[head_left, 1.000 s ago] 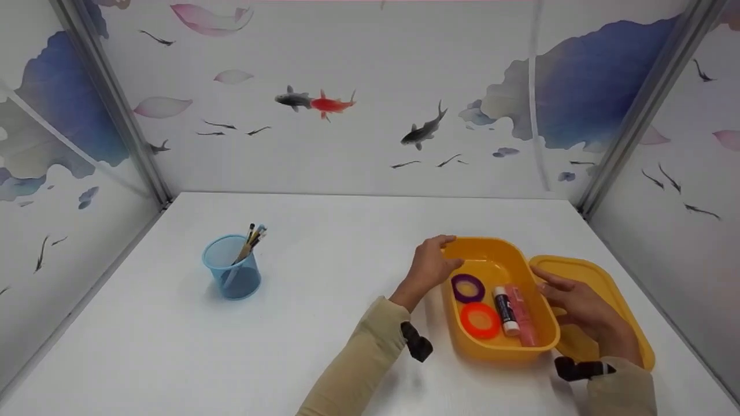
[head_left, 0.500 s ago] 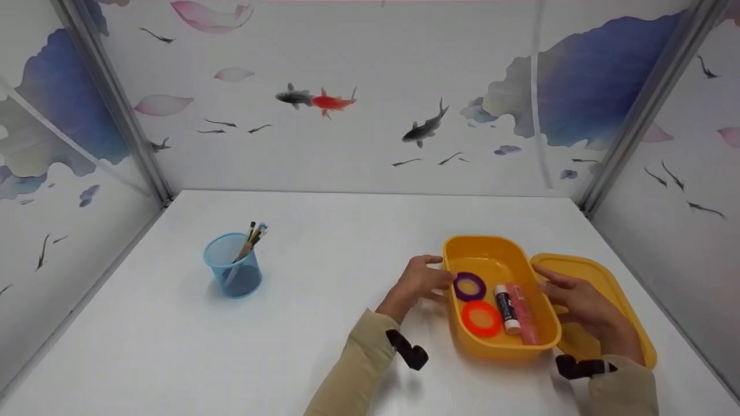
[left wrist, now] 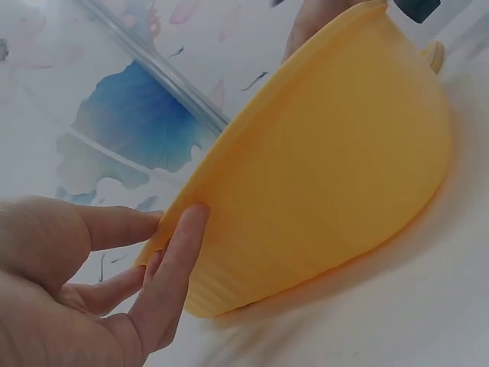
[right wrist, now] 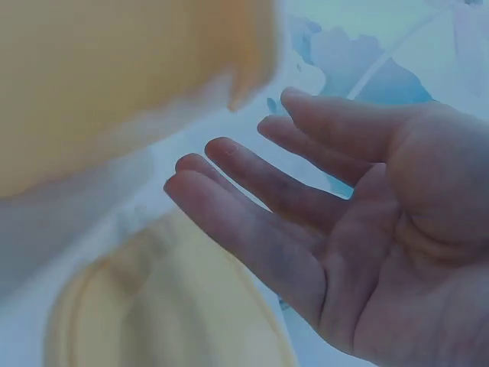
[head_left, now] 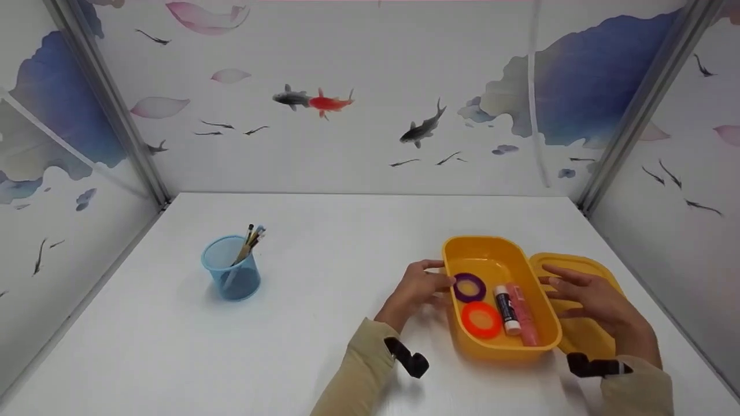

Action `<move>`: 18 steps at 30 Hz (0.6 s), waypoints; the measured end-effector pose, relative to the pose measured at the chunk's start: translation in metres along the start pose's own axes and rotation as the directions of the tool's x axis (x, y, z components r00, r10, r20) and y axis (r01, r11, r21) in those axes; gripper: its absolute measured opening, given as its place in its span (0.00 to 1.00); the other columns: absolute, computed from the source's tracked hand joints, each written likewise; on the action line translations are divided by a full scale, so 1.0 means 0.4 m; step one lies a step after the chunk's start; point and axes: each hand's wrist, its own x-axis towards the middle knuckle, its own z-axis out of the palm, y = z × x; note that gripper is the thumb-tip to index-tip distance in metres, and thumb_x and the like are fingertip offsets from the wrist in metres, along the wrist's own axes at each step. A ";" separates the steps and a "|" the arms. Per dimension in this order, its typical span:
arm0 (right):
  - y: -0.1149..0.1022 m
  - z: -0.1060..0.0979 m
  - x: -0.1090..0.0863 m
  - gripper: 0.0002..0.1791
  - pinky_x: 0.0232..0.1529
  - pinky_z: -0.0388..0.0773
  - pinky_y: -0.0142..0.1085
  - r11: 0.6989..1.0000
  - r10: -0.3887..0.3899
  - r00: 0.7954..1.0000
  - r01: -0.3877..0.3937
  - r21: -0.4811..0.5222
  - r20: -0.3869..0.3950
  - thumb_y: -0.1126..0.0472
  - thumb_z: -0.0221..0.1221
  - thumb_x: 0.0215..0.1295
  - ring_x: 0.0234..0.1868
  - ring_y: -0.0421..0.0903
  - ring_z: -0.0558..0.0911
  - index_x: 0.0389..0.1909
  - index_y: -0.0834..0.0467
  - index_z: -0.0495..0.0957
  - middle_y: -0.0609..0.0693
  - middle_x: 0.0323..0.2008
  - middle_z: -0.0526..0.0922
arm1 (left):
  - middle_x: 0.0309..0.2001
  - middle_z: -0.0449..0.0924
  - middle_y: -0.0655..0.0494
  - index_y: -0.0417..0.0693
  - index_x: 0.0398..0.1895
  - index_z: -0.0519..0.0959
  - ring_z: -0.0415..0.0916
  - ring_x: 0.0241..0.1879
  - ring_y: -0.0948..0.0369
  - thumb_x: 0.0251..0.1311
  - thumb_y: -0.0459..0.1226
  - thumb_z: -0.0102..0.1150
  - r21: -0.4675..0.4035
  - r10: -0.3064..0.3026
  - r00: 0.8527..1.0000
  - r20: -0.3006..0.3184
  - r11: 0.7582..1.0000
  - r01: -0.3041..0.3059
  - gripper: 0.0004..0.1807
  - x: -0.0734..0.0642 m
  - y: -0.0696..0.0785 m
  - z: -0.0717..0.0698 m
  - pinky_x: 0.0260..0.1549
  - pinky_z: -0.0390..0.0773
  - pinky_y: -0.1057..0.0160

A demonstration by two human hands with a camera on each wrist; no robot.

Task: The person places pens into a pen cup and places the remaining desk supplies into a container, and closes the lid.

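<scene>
A yellow plastic box (head_left: 491,352) sits uncovered on the right part of the table. Inside it lie a purple ring-shaped roll (head_left: 469,288), an orange ring-shaped roll (head_left: 481,319), a glue stick (head_left: 507,311) and a pink translucent stick-like thing (head_left: 523,315). At the box's left wall, my left hand (head_left: 415,290) pinches the rim between thumb and fingers; the left wrist view shows the fingertips (left wrist: 195,218) against the outer wall. My right hand (head_left: 601,306) hovers over the yellow lid (head_left: 584,341), fingers spread and apart from the box in the right wrist view.
A blue pen cup (head_left: 234,277) holding several brushes (head_left: 250,245) stands on the left of the white table (head_left: 324,248). Printed wall panels (head_left: 370,58) enclose the table at the back and both sides.
My left hand has come down from the box's far left corner to its left side. The right hand has drawn back rightward from the box wall. The box looks unmoved.
</scene>
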 end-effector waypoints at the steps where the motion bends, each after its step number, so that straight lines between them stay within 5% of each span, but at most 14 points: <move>1: 0.001 -0.008 -0.003 0.43 0.58 0.83 0.41 1.000 -0.002 1.000 0.002 0.001 -0.008 0.36 0.51 0.72 0.61 0.46 0.81 0.79 0.52 0.51 0.61 0.76 0.62 | 0.44 0.87 0.50 0.49 0.61 0.76 0.87 0.42 0.56 0.61 0.36 0.67 0.008 -0.003 1.000 -0.011 1.000 0.003 0.24 -0.001 0.000 0.002 0.42 0.88 0.58; 6: 0.007 -0.049 -0.016 0.44 0.55 0.84 0.35 0.999 -0.015 0.995 0.012 -0.036 -0.100 0.38 0.53 0.71 0.56 0.41 0.84 0.77 0.61 0.54 0.61 0.71 0.70 | 0.42 0.86 0.51 0.49 0.61 0.76 0.86 0.39 0.57 0.62 0.37 0.66 0.069 -0.018 0.998 -0.064 0.997 0.022 0.23 -0.009 0.001 0.007 0.41 0.88 0.59; 11: 0.029 -0.085 -0.030 0.45 0.51 0.86 0.36 0.989 -0.054 0.976 0.023 -0.146 -0.212 0.37 0.54 0.70 0.50 0.38 0.83 0.75 0.64 0.57 0.69 0.70 0.67 | 0.41 0.86 0.52 0.49 0.62 0.76 0.86 0.38 0.58 0.62 0.37 0.66 0.088 -0.020 0.996 -0.082 0.996 0.027 0.23 -0.013 -0.002 0.006 0.42 0.88 0.59; 16: 0.060 -0.124 -0.037 0.46 0.47 0.87 0.35 0.961 -0.094 0.948 0.006 -0.278 -0.303 0.37 0.55 0.70 0.54 0.57 0.81 0.73 0.67 0.59 0.73 0.66 0.69 | 0.40 0.86 0.52 0.48 0.62 0.76 0.86 0.38 0.58 0.62 0.37 0.66 0.080 -0.016 0.996 -0.087 0.997 0.023 0.24 -0.012 -0.004 0.006 0.46 0.87 0.57; 18: 0.073 -0.140 -0.040 0.46 0.52 0.86 0.42 0.954 -0.090 0.940 -0.015 -0.301 -0.330 0.36 0.55 0.69 0.57 0.64 0.78 0.73 0.68 0.59 0.74 0.65 0.69 | 0.40 0.86 0.52 0.48 0.62 0.76 0.86 0.38 0.58 0.63 0.37 0.65 0.091 -0.010 0.996 -0.088 0.996 0.018 0.24 -0.012 -0.004 0.007 0.46 0.87 0.57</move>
